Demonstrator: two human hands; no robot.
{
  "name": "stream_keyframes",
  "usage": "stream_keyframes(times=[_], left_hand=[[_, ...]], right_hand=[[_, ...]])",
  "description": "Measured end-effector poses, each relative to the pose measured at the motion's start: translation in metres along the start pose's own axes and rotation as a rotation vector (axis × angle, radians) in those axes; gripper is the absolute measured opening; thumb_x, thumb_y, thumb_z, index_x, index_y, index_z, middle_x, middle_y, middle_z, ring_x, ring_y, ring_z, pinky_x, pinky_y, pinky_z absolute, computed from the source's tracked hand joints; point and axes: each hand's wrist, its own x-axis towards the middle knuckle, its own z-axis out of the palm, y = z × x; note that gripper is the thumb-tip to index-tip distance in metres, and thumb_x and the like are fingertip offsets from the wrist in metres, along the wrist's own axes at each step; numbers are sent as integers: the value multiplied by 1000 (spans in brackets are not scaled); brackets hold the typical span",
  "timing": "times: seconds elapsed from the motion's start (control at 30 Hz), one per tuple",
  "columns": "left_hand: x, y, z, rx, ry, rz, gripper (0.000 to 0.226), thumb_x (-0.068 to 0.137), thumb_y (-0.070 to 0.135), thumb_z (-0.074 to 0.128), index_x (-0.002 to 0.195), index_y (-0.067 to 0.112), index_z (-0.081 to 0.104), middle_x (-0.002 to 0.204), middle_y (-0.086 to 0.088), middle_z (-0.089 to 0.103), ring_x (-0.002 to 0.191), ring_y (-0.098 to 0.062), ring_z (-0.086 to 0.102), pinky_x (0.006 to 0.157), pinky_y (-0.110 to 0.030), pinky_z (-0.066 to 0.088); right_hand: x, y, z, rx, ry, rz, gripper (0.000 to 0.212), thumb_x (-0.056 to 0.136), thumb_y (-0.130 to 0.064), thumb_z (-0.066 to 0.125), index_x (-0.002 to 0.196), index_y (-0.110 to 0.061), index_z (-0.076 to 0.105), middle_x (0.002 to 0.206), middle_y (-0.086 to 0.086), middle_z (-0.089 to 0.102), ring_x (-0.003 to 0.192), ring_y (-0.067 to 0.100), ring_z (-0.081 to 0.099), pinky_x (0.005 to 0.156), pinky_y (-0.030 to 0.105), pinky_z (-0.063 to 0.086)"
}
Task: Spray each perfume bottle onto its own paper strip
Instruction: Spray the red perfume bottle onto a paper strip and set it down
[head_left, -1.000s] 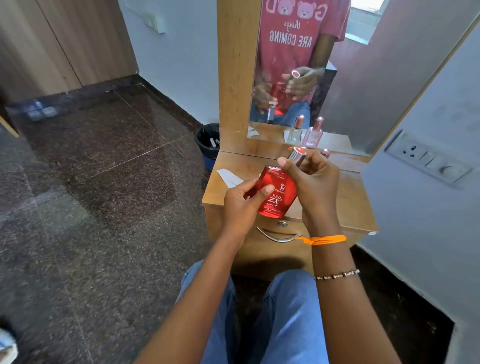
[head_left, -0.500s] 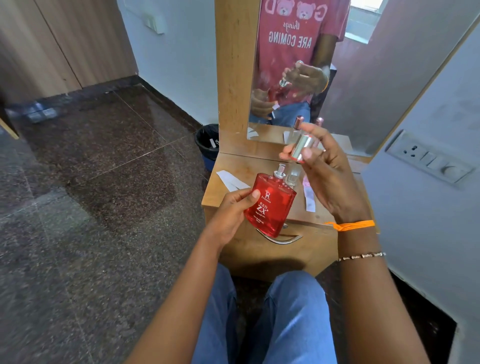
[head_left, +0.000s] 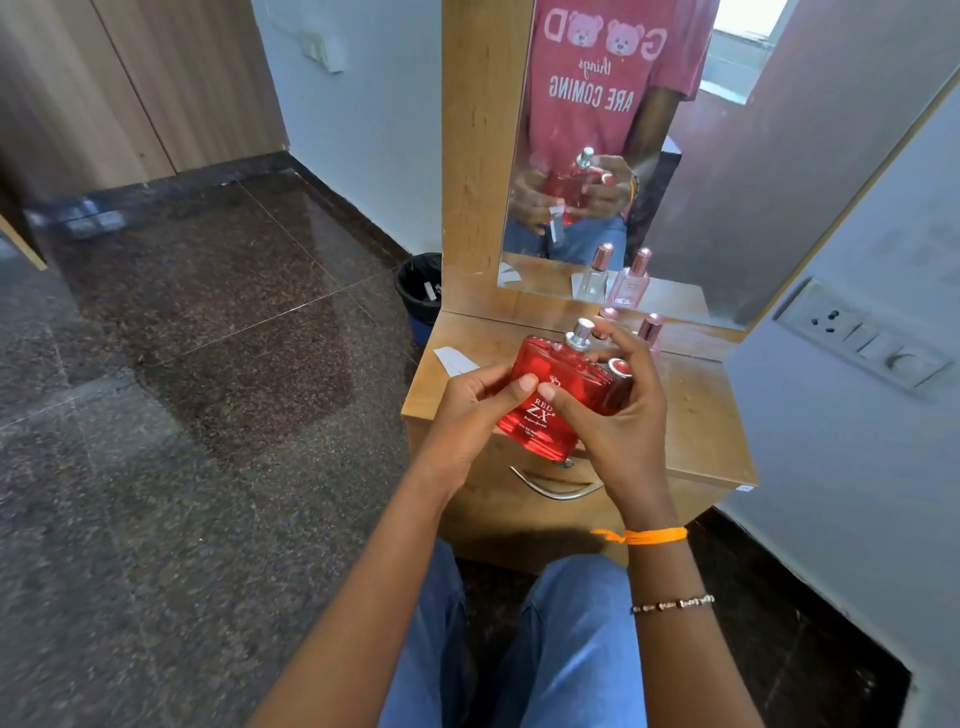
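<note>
Two hands are gripping one red perfume bottle (head_left: 550, 400) above the table (head_left: 696, 415): left hand (head_left: 467, 410) pinching its face, right hand (head_left: 618, 415) also cradling the cap (head_left: 618, 374); nozzle (head_left: 581, 332) pointing up-away; paper strip (head_left: 453, 359) lying leftward.

We see a wooden dressing table (head_left: 696, 415) with a mirror at its rear. On it lie a paper strip (head_left: 453, 359) at the left and a pink-capped bottle (head_left: 650, 332) near the mirror.

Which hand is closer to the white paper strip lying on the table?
Left. The left hand grips the red perfume bottle right beside the paper strip on the table. The right hand, holding the cap, is on the bottle's far side.
</note>
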Motion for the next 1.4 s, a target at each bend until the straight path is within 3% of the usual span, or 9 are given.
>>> stream_keyframes(times=[0.17,0.37,0.63,0.8,1.1,1.17,1.23,1.3,1.4], left_hand=[[3,13,-2,45,58,8,32,79,43,60,96,20,73,101,-3,73,105,-20,65,94,-31,49],[13,24,-2,288,171,105,19,86,8,62,83,24,72,83,14,71,77,8,63,68,-6,44],[15,36,15,233,107,17,29,79,13,72,94,32,56,76,5,69,83,-13,65,77,-29,47],[14,37,18,215,82,-59,15,75,10,76,80,20,65,67,10,71,69,1,65,64,-14,49],[9,39,27,202,99,-99,12,76,10,75,72,20,68,73,5,70,73,-5,64,67,-19,50],[9,40,28,207,95,-99,11,77,11,74,72,20,69,71,7,70,73,-4,63,69,-21,50],[8,39,29,209,92,-94,14,78,10,73,70,21,69,66,11,69,68,0,62,65,-16,50],[8,39,30,215,106,-76,14,78,9,72,70,19,70,63,12,67,61,5,59,58,-9,46],[7,39,30,238,143,-42,10,78,8,72,71,15,69,66,6,65,58,6,56,54,-7,42]], right_hand=[[3,3,-15,39,44,17,60,65,-20,82,116,-39,58,109,-12,60,98,2,61,78,18,54],[-1,17,-32,137,19,102,62,69,-21,77,126,-32,56,104,-9,64,93,11,64,74,24,56],[-16,34,-33,597,-132,374,59,77,-17,62,133,-30,51,109,-1,69,90,16,68,74,30,58],[-22,36,-33,726,-85,448,54,73,-18,61,124,-36,59,102,-1,72,83,14,70,69,30,59],[-27,29,-28,1112,-33,603,122,41,-24,91,145,-15,27,93,12,68,78,24,69,55,29,60],[-27,26,-28,1086,-27,616,120,39,-23,91,143,-14,32,93,11,69,77,23,69,57,30,60],[-26,22,-31,968,-43,572,90,45,-17,85,128,-21,51,95,8,69,76,20,69,60,30,59],[-25,14,-34,697,-68,463,62,59,-16,72,118,-30,58,101,3,68,80,18,68,64,30,58],[-22,0,-35,257,-62,256,58,63,-17,77,113,-39,57,106,-8,66,90,15,69,69,26,57]])
